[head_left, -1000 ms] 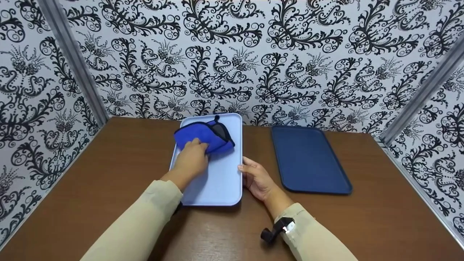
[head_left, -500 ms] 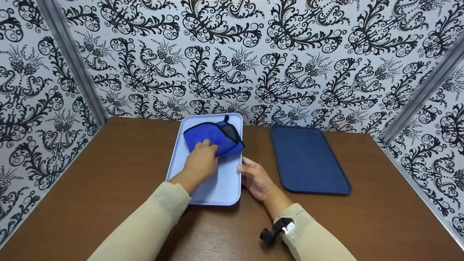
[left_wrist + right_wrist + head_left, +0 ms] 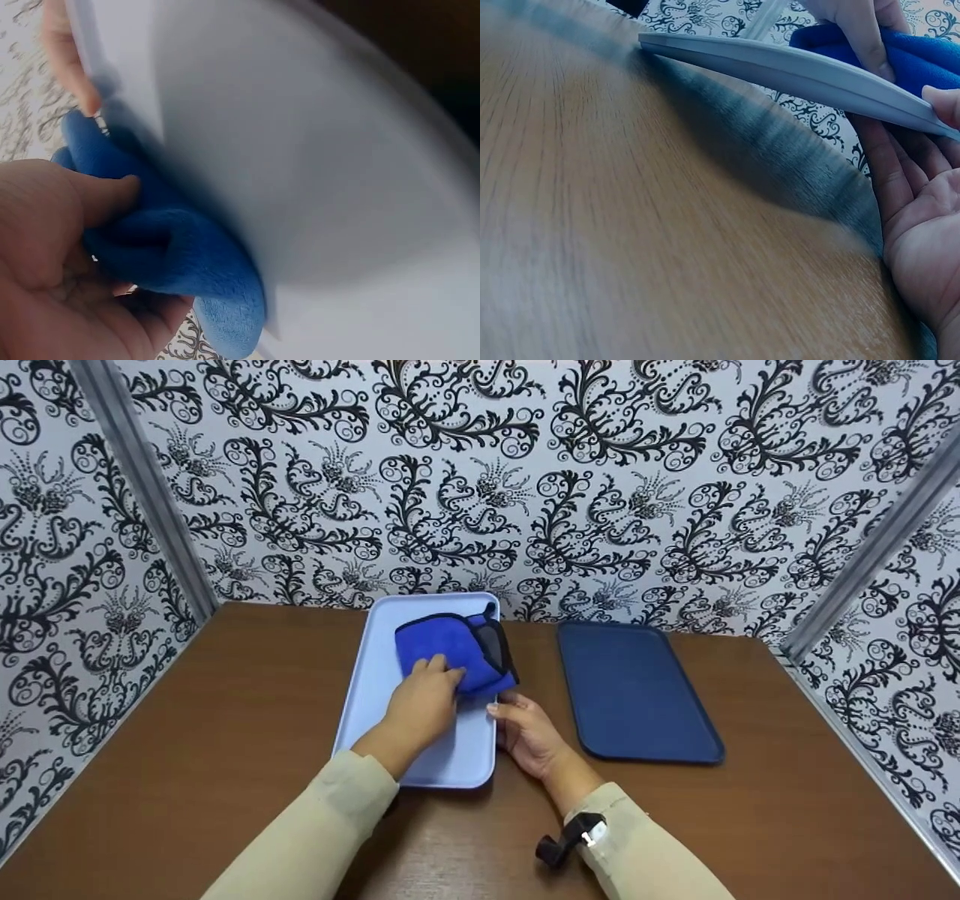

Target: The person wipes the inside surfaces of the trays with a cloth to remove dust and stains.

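Note:
A folded blue cloth (image 3: 444, 643) with black edging lies against a pale blue tray (image 3: 375, 675). My left hand (image 3: 421, 709) grips the cloth from the near side; in the left wrist view the thumb and curled fingers pinch its bunched fabric (image 3: 202, 255). The cloth's right corner reaches over the tray's right rim. At that rim, my right hand (image 3: 531, 735) holds the tray, thumb on top and fingers underneath. In the right wrist view the tray (image 3: 795, 71) is tilted, with part of it raised off the table.
A dark blue tray (image 3: 637, 690) lies flat on the brown wooden table (image 3: 225, 735), to the right of my right hand. Patterned wall panels (image 3: 480, 480) with grey metal posts enclose the back and sides. A black strap with a small device (image 3: 574, 838) is on the right wrist.
My left hand has moved the cloth rightward and slightly nearer across the tray, up to its right rim. The right hand keeps its grip there, and the tray has shifted very slightly.

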A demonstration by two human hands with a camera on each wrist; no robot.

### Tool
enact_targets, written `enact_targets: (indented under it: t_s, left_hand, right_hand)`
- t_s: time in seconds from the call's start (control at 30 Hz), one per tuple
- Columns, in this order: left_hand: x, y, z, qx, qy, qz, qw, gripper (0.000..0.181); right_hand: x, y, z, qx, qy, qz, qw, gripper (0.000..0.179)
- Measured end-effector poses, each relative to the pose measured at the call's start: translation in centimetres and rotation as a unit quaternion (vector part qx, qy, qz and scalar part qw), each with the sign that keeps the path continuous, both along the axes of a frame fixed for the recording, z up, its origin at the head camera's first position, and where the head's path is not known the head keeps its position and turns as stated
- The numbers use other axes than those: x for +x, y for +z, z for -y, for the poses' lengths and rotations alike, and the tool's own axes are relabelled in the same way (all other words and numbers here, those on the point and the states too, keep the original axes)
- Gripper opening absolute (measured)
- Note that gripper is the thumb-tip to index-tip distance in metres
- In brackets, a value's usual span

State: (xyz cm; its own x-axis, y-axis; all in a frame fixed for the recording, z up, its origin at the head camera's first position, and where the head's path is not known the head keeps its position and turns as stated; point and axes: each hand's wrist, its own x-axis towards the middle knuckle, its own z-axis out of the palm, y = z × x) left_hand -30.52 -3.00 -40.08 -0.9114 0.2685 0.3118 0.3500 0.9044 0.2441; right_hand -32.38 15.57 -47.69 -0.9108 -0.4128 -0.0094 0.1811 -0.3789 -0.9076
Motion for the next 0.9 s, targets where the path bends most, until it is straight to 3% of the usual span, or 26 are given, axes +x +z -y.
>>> enact_targets:
  t_s: [0.13, 0.37, 0.57, 0.9]
  left_hand:
    - [0.2, 0.1, 0.2, -0.010, -0.006, 0.001, 0.9999, 0.037]
    - [0.9, -0.1, 1.1, -0.033, -0.023, -0.033, 0.9986, 0.040]
    - [1.3, -1.0, 2.5, -0.046, -0.014, -0.051, 0.9975, 0.035]
    - [1.3, -1.2, 4.0, -0.041, -0.003, -0.053, 0.9977, 0.034]
  right_hand:
    - [-0.1, 0.0, 0.0, 0.004, -0.008, 0.001, 1.0000, 0.023]
    - [0.0, -0.1, 0.0, 0.007, -0.010, -0.003, 0.9999, 0.025]
    - [0.3, -0.1, 0.2, 0.008, 0.001, -0.007, 0.9999, 0.039]
    - [0.0, 0.0, 0.0, 0.012, -0.010, 0.003, 0.9999, 0.057]
